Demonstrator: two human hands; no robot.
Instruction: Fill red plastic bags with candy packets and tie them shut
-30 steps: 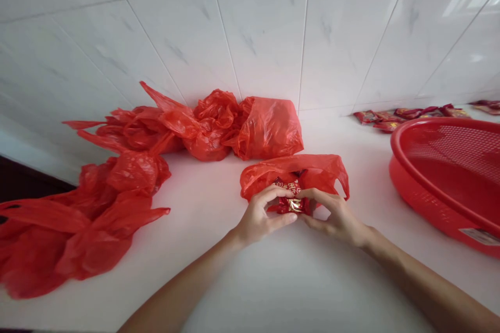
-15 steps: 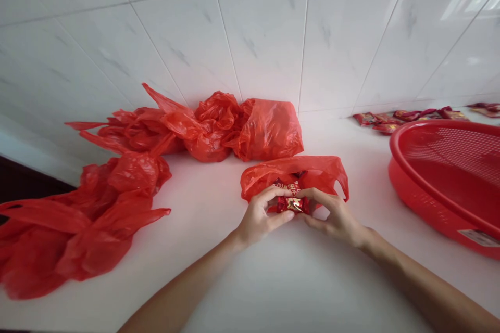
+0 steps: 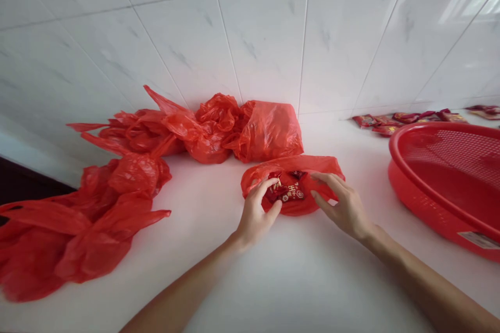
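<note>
A small red plastic bag [image 3: 291, 166] lies on the white counter [image 3: 273, 281] in front of me, its mouth spread toward me. Several red and gold wrapped candies [image 3: 288, 192] lie inside it. My left hand [image 3: 255, 213] pinches the left rim of the bag between thumb and forefinger, right beside the candies. My right hand [image 3: 341, 205] rests on the bag's right side with its fingers stretched out and apart, holding nothing.
A heap of crumpled red plastic bags [image 3: 117, 177] runs from the back wall to the left edge. A large red mesh basket [image 3: 449, 177] stands at the right. Several wrapped candies [image 3: 406, 118] lie along the tiled wall behind it.
Both hands were pinched together on a candy at the bag's mouth. They have moved apart; the candy now lies inside the bag and the mouth is spread wider.
</note>
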